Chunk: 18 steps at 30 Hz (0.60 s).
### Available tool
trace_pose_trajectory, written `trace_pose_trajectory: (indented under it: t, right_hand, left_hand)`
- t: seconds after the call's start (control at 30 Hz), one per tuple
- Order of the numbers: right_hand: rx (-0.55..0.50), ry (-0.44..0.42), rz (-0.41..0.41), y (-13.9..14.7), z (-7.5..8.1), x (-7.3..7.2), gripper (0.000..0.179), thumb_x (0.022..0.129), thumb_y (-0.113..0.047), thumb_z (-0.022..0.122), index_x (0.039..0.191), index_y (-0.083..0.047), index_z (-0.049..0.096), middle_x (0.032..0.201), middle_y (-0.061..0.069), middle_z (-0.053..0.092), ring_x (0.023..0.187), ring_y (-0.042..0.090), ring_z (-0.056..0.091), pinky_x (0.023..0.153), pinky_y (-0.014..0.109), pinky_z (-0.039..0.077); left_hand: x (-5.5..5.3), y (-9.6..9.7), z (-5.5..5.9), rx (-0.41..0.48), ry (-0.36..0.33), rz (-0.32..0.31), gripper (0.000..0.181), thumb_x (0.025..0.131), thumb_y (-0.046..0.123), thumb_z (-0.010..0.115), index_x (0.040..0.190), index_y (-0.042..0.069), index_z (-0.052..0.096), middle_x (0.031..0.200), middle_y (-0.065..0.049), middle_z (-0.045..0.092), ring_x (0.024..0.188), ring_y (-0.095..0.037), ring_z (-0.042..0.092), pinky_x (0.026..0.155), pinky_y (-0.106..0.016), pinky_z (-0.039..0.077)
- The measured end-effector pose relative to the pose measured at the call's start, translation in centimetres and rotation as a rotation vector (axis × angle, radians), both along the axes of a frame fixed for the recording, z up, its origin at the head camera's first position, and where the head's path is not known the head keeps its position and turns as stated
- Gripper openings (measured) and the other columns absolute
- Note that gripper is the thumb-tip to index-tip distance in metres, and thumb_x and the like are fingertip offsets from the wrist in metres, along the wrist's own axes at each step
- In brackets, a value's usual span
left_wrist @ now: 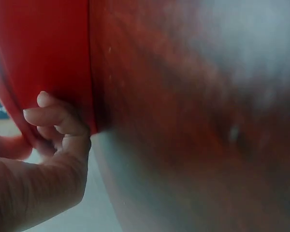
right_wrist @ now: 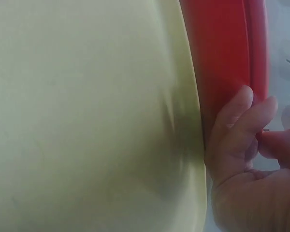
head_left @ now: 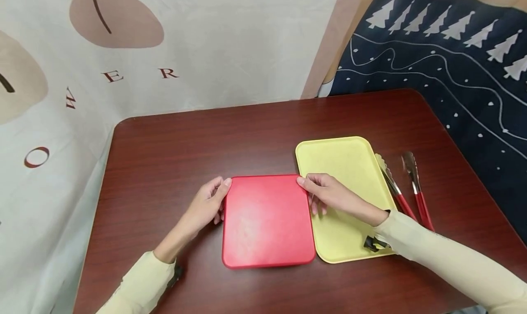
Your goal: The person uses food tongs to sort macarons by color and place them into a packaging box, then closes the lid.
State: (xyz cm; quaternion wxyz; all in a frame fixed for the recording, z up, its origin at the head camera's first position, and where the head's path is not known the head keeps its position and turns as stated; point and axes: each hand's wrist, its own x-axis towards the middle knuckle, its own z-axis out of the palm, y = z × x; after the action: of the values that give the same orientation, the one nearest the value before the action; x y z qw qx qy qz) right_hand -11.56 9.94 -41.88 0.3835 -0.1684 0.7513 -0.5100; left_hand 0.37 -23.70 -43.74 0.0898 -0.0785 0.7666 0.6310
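Both hands hold a red, round-cornered tray (head_left: 267, 222) by its two far corners in the head view. At its left corner, the left hand (head_left: 207, 202) pinches the rim, thumb on top and fingers beneath. The right hand (head_left: 327, 190) grips the right corner the same way, over the yellow tray (head_left: 350, 163). In the left wrist view, curled fingers of the left hand (left_wrist: 53, 140) lie against the red underside. The right wrist view has the right hand (right_wrist: 251, 154) at the red edge, beside the yellow tray's rim.
Red-handled tongs (head_left: 417, 186) lie right of the yellow tray on the dark brown table (head_left: 185, 145), next to its right edge. A pale printed cloth (head_left: 230, 44) hangs behind the table, and a navy cloth with white trees (head_left: 444, 67) is at the right.
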Motion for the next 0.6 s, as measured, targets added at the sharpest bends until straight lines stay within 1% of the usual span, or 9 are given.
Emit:
trace_pose_trajectory:
  t: [0.1,0.2,0.27,0.3,0.37,0.43,0.5,0.57,0.6]
  right_hand:
    - [-0.006,-0.005,-0.005,-0.3,0.1,0.0,0.046,0.116,-0.039,0.055,0.088,-0.003,0.053,0.068,0.017,0.067,0.052,0.023,0.065,0.045,0.027,0.049]
    - [0.008,0.017,0.001,-0.5,0.2,0.2,0.046,0.115,-0.041,0.056,0.088,-0.004,0.053,0.068,0.017,0.068,0.053,0.023,0.065,0.046,0.027,0.050]
    - [0.028,0.039,0.029,-0.4,0.3,0.6,0.046,0.114,-0.044,0.057,0.089,-0.005,0.054,0.068,0.016,0.068,0.052,0.024,0.065,0.046,0.028,0.051]
    - [0.046,0.045,0.051,-0.2,0.3,1.1,0.047,0.113,-0.046,0.059,0.089,-0.006,0.056,0.067,0.015,0.068,0.052,0.025,0.065,0.047,0.029,0.051]
    - [0.078,0.065,0.119,0.4,0.4,2.2,0.047,0.111,-0.048,0.062,0.088,-0.008,0.058,0.066,0.012,0.068,0.052,0.025,0.065,0.046,0.030,0.051]
    - [0.101,0.079,0.202,1.2,0.6,3.6,0.047,0.109,-0.050,0.066,0.086,-0.010,0.060,0.064,0.008,0.068,0.051,0.023,0.064,0.046,0.029,0.051]
    - [0.106,0.104,0.268,2.1,0.7,5.1,0.046,0.106,-0.050,0.071,0.083,-0.012,0.060,0.062,0.004,0.067,0.049,0.016,0.061,0.048,0.026,0.049]
    - [0.085,0.115,0.300,2.7,0.8,6.1,0.043,0.104,-0.047,0.074,0.082,-0.013,0.060,0.060,0.001,0.066,0.048,0.010,0.057,0.048,0.023,0.045]
    - [0.067,0.112,0.303,2.9,0.8,6.5,0.042,0.104,-0.045,0.075,0.082,-0.013,0.060,0.059,0.001,0.066,0.048,0.008,0.054,0.049,0.022,0.044]
  left_hand:
    - [0.0,0.2,0.1,-0.009,0.031,0.011,0.043,0.115,0.041,0.055,0.087,0.009,0.047,0.065,-0.011,0.049,0.044,-0.028,0.053,0.037,-0.036,0.047]
    - [0.5,1.0,2.5,-0.048,-0.044,0.054,0.045,0.115,0.038,0.058,0.089,0.003,0.046,0.066,-0.013,0.050,0.045,-0.028,0.054,0.041,-0.037,0.050]
    - [1.3,1.1,3.2,-0.066,-0.086,0.049,0.041,0.114,0.035,0.061,0.092,0.003,0.049,0.068,-0.013,0.054,0.048,-0.028,0.056,0.044,-0.036,0.053]
    - [1.9,1.0,3.5,-0.066,-0.108,0.034,0.038,0.113,0.034,0.063,0.094,0.004,0.049,0.070,-0.012,0.056,0.049,-0.028,0.057,0.047,-0.036,0.054]
    - [3.3,0.8,4.0,-0.049,-0.161,-0.028,0.035,0.111,0.032,0.066,0.098,0.004,0.050,0.074,-0.011,0.061,0.055,-0.028,0.062,0.052,-0.036,0.056]
    - [5.0,0.4,4.3,-0.017,-0.212,-0.122,0.035,0.109,0.030,0.070,0.100,0.004,0.049,0.077,-0.013,0.067,0.061,-0.031,0.067,0.056,-0.037,0.059]
    - [6.6,0.1,4.3,0.029,-0.242,-0.221,0.035,0.108,0.028,0.072,0.100,0.004,0.048,0.082,-0.015,0.071,0.067,-0.034,0.071,0.061,-0.039,0.061]
    - [7.7,-0.1,4.0,0.059,-0.259,-0.298,0.035,0.107,0.026,0.074,0.098,0.003,0.049,0.086,-0.018,0.074,0.072,-0.037,0.073,0.069,-0.038,0.063]
    - [8.1,-0.1,3.9,0.065,-0.258,-0.322,0.035,0.106,0.025,0.074,0.098,0.003,0.049,0.088,-0.018,0.075,0.074,-0.038,0.074,0.072,-0.038,0.063]
